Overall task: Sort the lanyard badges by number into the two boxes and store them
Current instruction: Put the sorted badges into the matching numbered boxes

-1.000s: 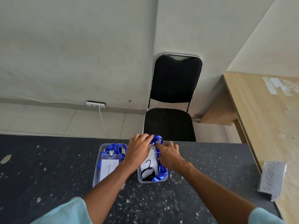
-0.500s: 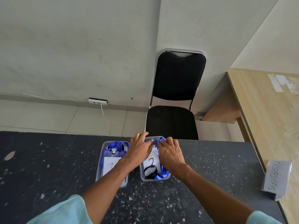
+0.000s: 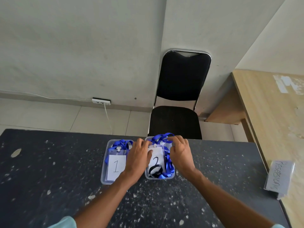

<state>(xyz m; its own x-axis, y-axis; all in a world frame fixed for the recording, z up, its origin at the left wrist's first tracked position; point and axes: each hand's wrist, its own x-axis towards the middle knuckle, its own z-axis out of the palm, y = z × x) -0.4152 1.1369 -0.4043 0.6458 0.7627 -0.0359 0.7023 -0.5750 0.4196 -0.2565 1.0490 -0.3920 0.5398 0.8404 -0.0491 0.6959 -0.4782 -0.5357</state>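
Note:
Two clear plastic boxes stand side by side on the dark speckled table. The left box holds a badge marked 1 and blue lanyards. In the right box lie a badge marked 2, a blue lanyard and a black strap. My left hand lies across the gap between the boxes, its fingers and thumb pressing the top left of badge 2. Over the far right of that box, my right hand curls its fingers on the lanyard, whose loops stick up above the far rim.
A black chair stands just beyond the table's far edge. A wooden desk adjoins on the right, with a handwritten sign at the table's right edge. A wall socket with a cable sits low on the wall.
Both hands have spread slightly apart over the right box, uncovering more of badge 2. The lanyard loops now rise above the far rim.

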